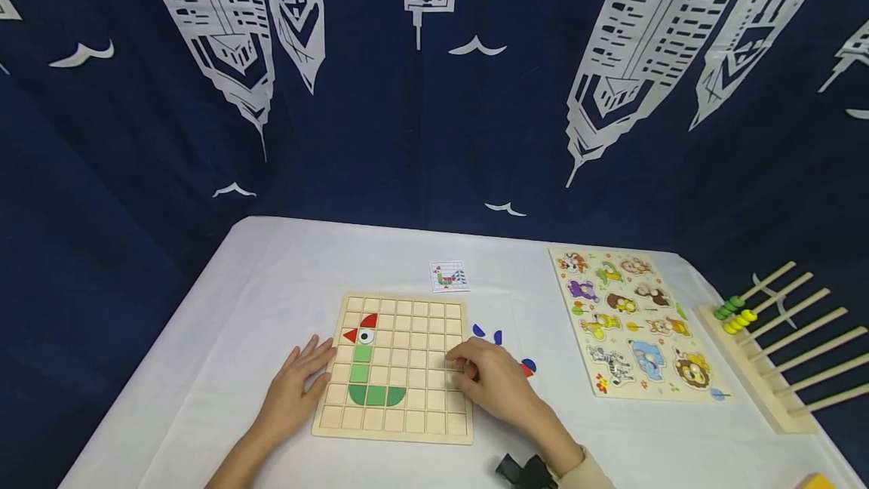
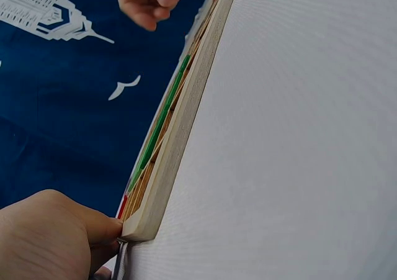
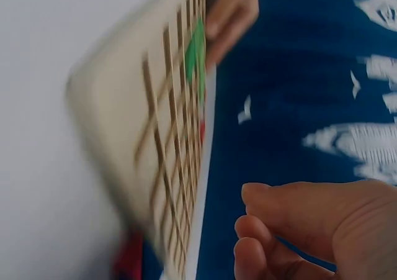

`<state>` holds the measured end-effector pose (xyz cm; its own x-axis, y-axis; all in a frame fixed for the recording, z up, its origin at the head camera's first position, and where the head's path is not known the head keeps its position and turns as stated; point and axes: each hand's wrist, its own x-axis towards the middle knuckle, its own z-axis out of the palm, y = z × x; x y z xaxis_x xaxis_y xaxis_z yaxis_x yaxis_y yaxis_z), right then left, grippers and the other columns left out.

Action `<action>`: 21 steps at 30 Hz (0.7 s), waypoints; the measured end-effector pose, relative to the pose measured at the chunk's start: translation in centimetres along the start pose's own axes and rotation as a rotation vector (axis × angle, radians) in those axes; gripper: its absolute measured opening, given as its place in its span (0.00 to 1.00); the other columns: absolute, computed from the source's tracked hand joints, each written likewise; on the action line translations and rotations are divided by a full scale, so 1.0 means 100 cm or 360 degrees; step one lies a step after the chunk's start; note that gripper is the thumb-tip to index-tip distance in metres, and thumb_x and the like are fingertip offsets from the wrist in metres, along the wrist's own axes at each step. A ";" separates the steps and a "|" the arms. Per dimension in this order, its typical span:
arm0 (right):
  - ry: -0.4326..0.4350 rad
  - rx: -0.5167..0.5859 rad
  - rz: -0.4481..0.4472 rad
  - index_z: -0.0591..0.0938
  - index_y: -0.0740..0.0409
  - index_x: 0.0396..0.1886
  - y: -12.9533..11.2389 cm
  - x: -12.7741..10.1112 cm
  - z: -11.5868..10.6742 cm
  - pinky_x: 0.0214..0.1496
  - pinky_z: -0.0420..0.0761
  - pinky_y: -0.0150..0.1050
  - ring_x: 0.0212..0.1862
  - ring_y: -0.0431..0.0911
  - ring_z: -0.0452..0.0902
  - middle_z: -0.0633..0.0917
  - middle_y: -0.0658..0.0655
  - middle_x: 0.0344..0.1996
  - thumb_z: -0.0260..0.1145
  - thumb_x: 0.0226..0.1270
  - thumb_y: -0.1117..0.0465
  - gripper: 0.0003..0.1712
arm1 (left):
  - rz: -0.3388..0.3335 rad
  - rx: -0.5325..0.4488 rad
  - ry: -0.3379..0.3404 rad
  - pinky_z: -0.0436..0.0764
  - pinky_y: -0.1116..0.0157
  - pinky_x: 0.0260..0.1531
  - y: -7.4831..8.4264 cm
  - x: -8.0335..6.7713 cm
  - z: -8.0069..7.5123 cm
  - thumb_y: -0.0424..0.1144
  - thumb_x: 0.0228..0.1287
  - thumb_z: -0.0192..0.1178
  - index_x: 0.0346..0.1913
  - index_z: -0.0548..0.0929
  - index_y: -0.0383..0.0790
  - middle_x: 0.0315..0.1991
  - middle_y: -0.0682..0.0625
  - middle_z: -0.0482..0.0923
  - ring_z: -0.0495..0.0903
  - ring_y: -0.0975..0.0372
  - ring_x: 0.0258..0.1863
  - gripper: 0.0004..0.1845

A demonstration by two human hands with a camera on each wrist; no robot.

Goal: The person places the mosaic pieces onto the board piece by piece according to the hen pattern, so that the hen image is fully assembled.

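Note:
A wooden grid board (image 1: 434, 391) lies on the white table. Set in its cells are a red quarter-circle (image 1: 370, 321), a red triangle (image 1: 350, 335), an eye tile (image 1: 366, 336), two light green squares (image 1: 360, 373) and a dark green row (image 1: 376, 395) with rounded ends. My left hand (image 1: 292, 391) rests at the board's left edge, its fingers extended; the left wrist view shows a digit touching the board's corner. Over the board's right edge hovers my right hand (image 1: 498, 383), fingers loosely bent. In the right wrist view, no piece shows between thumb and fingers.
Blue pieces (image 1: 498, 337) and a red piece (image 1: 526, 370) lie right of the board, partly behind the right hand. A small picture card (image 1: 449, 276) lies beyond it. Farther right are an animal puzzle (image 1: 584, 338) and a pegged bead rack (image 1: 753, 368). A black object (image 1: 526, 472) sits near the right wrist.

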<state>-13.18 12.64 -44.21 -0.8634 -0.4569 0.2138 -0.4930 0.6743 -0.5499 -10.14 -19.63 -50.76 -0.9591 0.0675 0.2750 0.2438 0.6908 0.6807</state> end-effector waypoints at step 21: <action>-0.0044 0.0144 0.0421 0.86 0.54 0.39 0.071 -0.073 -0.034 0.29 0.76 0.27 0.29 0.33 0.70 0.81 0.45 0.31 0.74 0.48 0.72 0.17 | -0.0054 -0.0012 -0.0040 0.35 0.82 0.73 0.002 0.000 0.000 0.28 0.61 0.62 0.60 0.79 0.32 0.65 0.42 0.74 0.63 0.46 0.72 0.22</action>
<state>-10.68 22.73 -46.91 -0.9570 -0.2884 0.0318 -0.2382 0.7184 -0.6535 -10.11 -19.50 -50.55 -0.9701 0.0625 0.2347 0.2123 0.6876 0.6944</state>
